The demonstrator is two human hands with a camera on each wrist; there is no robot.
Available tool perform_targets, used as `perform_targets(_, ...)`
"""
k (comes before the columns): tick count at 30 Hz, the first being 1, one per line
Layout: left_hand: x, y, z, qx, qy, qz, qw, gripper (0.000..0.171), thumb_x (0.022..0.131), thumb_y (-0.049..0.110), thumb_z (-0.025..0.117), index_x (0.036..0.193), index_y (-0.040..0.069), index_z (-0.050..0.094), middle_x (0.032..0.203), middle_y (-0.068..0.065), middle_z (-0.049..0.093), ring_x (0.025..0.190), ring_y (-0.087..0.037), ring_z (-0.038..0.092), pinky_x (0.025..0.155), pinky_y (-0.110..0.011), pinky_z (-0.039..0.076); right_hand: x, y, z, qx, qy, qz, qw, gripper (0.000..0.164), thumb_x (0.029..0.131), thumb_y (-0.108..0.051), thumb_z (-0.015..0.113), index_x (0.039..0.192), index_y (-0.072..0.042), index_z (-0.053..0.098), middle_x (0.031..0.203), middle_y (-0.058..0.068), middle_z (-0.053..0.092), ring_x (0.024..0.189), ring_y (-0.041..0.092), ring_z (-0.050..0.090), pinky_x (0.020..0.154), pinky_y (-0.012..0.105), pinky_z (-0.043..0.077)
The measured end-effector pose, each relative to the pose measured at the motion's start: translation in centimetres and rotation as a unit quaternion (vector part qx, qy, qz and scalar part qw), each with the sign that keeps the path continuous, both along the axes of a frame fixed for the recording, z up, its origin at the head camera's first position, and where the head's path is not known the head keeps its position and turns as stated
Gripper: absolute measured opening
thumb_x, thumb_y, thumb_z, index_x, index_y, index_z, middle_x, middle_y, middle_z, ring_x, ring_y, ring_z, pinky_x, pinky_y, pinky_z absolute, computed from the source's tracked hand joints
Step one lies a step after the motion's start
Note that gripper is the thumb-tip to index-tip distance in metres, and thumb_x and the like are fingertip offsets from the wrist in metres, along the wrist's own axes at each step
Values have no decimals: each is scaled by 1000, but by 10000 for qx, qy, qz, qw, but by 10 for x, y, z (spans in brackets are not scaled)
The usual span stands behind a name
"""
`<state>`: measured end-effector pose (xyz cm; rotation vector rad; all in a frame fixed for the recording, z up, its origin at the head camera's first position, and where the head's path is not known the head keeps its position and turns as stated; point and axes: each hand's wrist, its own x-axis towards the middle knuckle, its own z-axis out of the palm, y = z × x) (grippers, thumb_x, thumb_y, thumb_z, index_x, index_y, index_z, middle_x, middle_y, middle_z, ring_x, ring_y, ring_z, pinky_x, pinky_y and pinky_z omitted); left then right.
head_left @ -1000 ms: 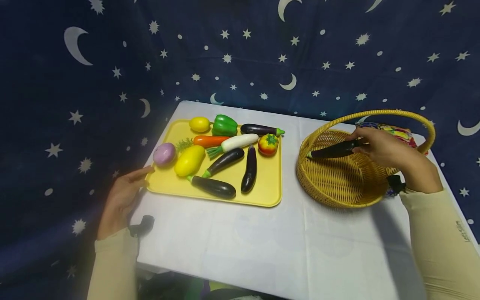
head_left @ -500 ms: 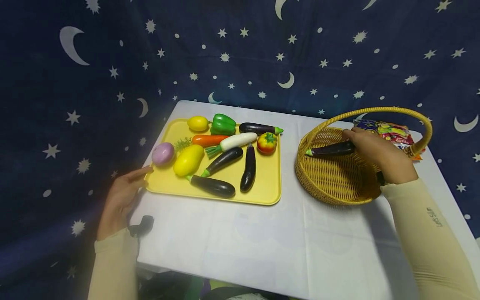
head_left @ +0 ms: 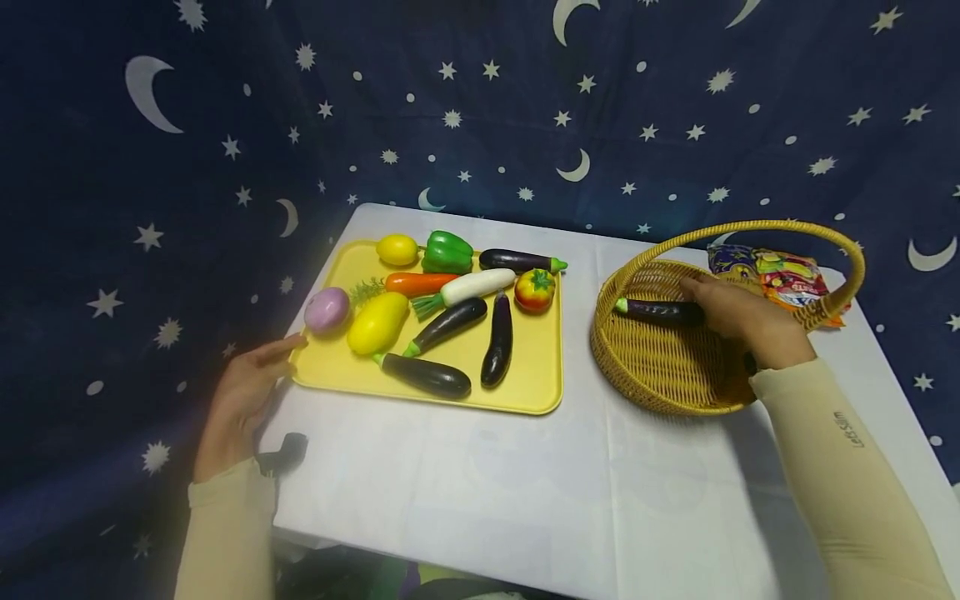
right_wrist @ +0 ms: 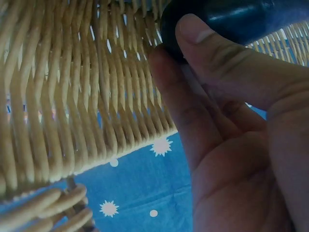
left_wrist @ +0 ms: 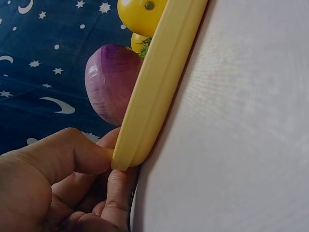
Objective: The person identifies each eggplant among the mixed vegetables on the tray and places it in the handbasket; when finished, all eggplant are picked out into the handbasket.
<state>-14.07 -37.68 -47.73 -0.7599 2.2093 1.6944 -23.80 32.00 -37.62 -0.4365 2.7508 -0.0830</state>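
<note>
My right hand [head_left: 738, 317] reaches inside the wicker basket [head_left: 652, 392] and pinches the blunt end of a dark eggplant [head_left: 660, 312]. In the right wrist view the thumb lies against that eggplant [right_wrist: 231, 21], close to the woven wall [right_wrist: 87, 96]. The eggplant's green stem end points left, low in the basket. My left hand [head_left: 251, 387] pinches the near left corner of the yellow tray [head_left: 525, 392], thumb and a finger at its rim [left_wrist: 145, 106]. A purple onion-like vegetable [left_wrist: 111, 82] sits just beyond those fingers.
On the tray lie several more eggplants [head_left: 498, 342], a yellow mango [head_left: 378, 323], a lemon [head_left: 397, 249], a green pepper [head_left: 447, 252], a carrot [head_left: 420, 284], a white radish [head_left: 480, 286] and a tomato [head_left: 535, 291]. Colourful packets [head_left: 795, 279] lie behind the basket, whose handle [head_left: 750, 226] arches overhead.
My right hand has lowered the eggplant deeper into the basket, with the forearm swinging left. My left hand has stayed at the tray's corner.
</note>
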Motion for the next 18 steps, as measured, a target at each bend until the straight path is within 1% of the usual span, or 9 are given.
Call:
perform_targets(1, 0, 0, 0, 7, -8, 6, 10000, 57, 102, 3, 57, 157, 19, 54, 177, -8, 31, 166, -30, 22, 137, -52, 14, -1, 0, -1, 19, -67, -8, 10000, 58, 94, 18, 50, 150, 1, 46, 141, 36, 55, 129, 56, 56, 109, 75, 46)
perform_targets(3, 0, 0, 0, 5, -34, 22, 10000, 57, 102, 3, 57, 157, 20, 55, 177, -7, 31, 167, -30, 22, 137, -52, 14, -2, 1, -2, 85, -90, 64, 9999, 58, 93, 19, 52, 148, 2, 46, 140, 37, 56, 129, 57, 56, 109, 75, 46)
perform_targets(6, -1, 1, -1, 48, -89, 35, 9999, 57, 103, 4, 57, 157, 22, 54, 177, -6, 31, 167, -30, 21, 137, -53, 14, -3, 3, -4, 83, -30, 162, 9998, 50, 91, 20, 56, 138, 3, 50, 125, 32, 63, 117, 49, 62, 103, 71, 51)
perform_targets(8, -1, 0, -1, 92, -120, 46, 9999, 57, 103, 5, 58, 157, 23, 54, 177, -6, 30, 167, -30, 20, 137, -52, 14, -3, 3, -5, 44, 3, 181, 9998, 51, 91, 20, 57, 138, 3, 50, 122, 30, 64, 113, 46, 63, 101, 69, 53)
perform_targets(11, -1, 0, -1, 120, -130, 26, 9998, 58, 102, 5, 61, 157, 23, 55, 177, -6, 30, 167, -29, 22, 138, -51, 14, -1, 5, -6, 19, -8, 108, 9999, 56, 92, 19, 57, 145, 4, 47, 129, 35, 61, 120, 51, 61, 104, 71, 51)
perform_targets(13, -2, 1, -2, 101, -127, 27, 9999, 58, 101, 5, 61, 156, 23, 56, 177, -5, 31, 166, -28, 22, 138, -51, 14, 0, 6, -6, 81, -5, 98, 9999, 61, 92, 18, 57, 151, 6, 42, 138, 40, 57, 129, 57, 57, 108, 73, 47)
perform_targets(15, -2, 1, -2, 38, -113, 59, 9999, 59, 100, 5, 62, 156, 22, 56, 176, -5, 32, 166, -28, 22, 138, -51, 14, 1, 5, -6, 192, 35, 165, 9997, 61, 92, 17, 58, 150, 8, 42, 139, 42, 56, 132, 61, 53, 109, 74, 46)
perform_targets(18, 0, 1, -3, -92, -182, 152, 9997, 59, 99, 6, 63, 155, 24, 57, 176, -4, 34, 167, -29, 22, 137, -53, 14, 1, 3, -5, 333, 85, 252, 9991, 60, 92, 16, 62, 149, 9, 43, 138, 43, 56, 132, 62, 52, 110, 73, 46)
